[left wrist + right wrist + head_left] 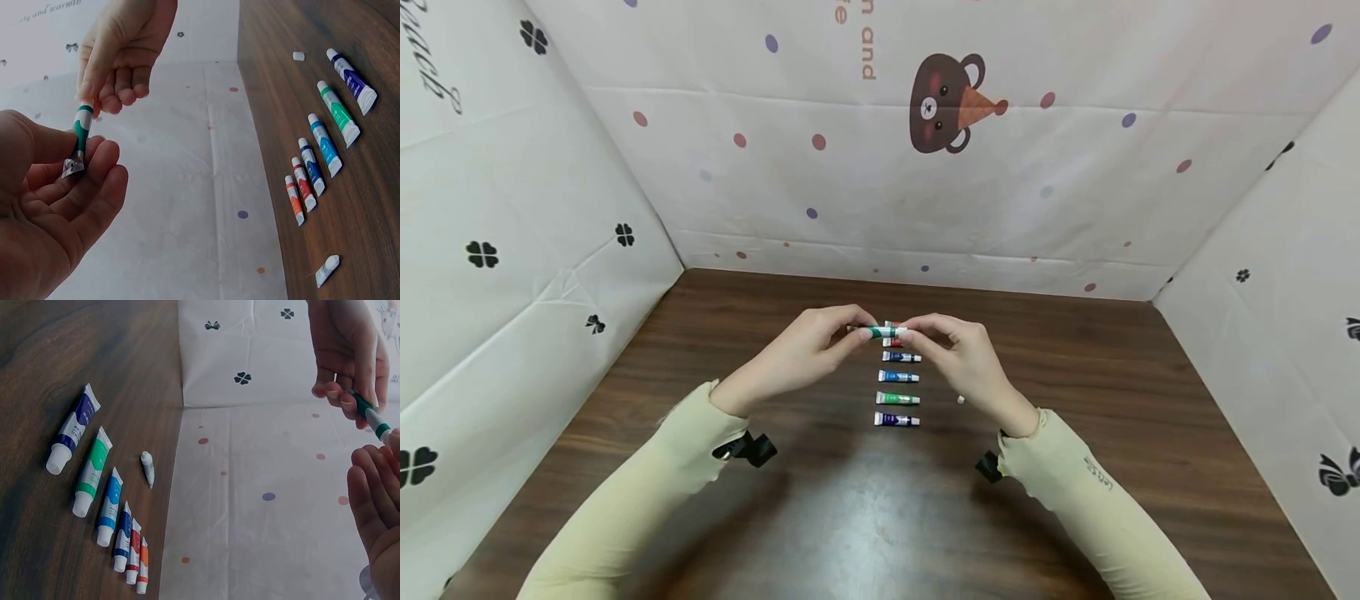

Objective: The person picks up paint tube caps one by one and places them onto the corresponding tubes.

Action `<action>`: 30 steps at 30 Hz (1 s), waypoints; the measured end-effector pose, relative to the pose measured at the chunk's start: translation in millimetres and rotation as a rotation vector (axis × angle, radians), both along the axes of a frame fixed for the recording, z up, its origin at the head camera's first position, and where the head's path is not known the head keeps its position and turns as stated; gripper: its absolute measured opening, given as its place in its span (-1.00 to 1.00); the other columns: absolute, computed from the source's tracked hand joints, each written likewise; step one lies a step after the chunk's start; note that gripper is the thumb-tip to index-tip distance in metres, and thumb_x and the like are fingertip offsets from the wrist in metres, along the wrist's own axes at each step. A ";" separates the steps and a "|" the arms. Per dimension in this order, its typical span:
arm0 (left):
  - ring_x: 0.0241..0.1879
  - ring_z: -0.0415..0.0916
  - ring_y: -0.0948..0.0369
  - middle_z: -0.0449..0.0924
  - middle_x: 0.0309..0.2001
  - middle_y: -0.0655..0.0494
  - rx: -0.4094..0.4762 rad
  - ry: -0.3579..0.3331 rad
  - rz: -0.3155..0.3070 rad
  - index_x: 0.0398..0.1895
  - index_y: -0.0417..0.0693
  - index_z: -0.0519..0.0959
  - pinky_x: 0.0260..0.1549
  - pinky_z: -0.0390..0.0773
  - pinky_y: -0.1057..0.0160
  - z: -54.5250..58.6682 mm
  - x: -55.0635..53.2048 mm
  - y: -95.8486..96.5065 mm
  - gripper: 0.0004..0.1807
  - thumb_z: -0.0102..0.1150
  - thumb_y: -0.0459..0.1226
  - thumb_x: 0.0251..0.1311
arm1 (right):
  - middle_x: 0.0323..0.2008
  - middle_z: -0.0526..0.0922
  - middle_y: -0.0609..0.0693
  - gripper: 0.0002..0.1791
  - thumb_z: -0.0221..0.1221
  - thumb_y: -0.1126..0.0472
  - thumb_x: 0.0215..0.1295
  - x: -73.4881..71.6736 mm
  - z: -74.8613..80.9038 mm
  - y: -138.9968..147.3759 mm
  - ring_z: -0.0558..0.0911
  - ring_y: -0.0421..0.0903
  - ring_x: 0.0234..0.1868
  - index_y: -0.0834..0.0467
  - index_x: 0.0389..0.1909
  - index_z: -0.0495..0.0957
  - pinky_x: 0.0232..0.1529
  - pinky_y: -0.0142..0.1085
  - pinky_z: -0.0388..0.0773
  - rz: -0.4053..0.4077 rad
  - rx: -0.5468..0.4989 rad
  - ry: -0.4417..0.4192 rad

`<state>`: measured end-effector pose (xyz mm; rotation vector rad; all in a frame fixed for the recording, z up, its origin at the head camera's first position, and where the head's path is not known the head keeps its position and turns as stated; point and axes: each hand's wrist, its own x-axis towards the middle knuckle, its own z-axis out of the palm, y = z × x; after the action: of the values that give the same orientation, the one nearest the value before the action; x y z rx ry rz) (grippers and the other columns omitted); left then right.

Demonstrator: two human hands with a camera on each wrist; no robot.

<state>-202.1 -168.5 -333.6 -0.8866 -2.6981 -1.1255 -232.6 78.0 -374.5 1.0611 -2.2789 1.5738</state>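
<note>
Over the far part of the table, both hands hold one small paint tube [883, 332], white with green bands. My left hand [805, 346] pinches it near the flat crimped end, thumb on top, as the left wrist view shows. Thumb and fingertips of my right hand [968, 358] pinch the white capped end, partly covering it. Below the hands a row of paint tubes lies on the table: purple [897, 420], light green [898, 399], blue [898, 377], dark blue [901, 357], red [304, 184] and orange [294, 200].
A loose white cap [960, 400] lies on the wooden table [1075, 467] to the right of the row. Off to the row's other side is a small whitish tube [147, 469]. Printed white cloth [865, 183] stands up behind the table and along its sides.
</note>
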 end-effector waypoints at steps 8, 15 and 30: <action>-0.51 0.36 0.24 0.56 -0.32 0.24 -0.002 0.072 -0.012 -0.04 0.00 0.61 -0.50 0.40 0.25 1.1 0.1 5.9 -0.87 0.10 -0.22 0.49 | -0.42 0.59 -0.01 -0.85 0.09 0.20 0.55 -3.1 0.4 -3.8 0.51 -0.16 -0.48 0.13 -0.16 0.62 -0.46 -0.30 0.48 -0.018 0.069 0.036; -0.43 0.40 0.28 0.62 -0.22 0.20 -0.031 0.128 -0.025 -0.02 -0.06 0.61 -0.44 0.45 0.26 -0.6 -0.9 10.3 -0.84 0.11 -0.25 0.48 | -0.66 0.36 -0.11 -0.58 -0.07 0.10 0.64 -5.2 -2.5 -7.0 0.26 -0.15 -0.66 0.07 -0.52 0.48 -0.56 -0.28 0.24 -0.042 0.099 0.041; -0.46 0.41 0.25 0.59 -0.29 0.25 -0.025 0.094 -0.008 -0.03 -0.02 0.63 -0.49 0.41 0.26 1.0 -1.8 6.3 -0.85 0.13 -0.22 0.47 | -0.37 0.53 -0.10 -0.76 -0.05 0.15 0.62 -6.8 -5.0 0.4 0.45 -0.18 -0.44 0.05 -0.20 0.57 -0.36 -0.26 0.45 0.060 0.173 0.107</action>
<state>-204.0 -162.2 -332.6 -0.9302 -2.6408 -1.0273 -239.4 78.4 -379.6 1.2343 -2.3651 1.3244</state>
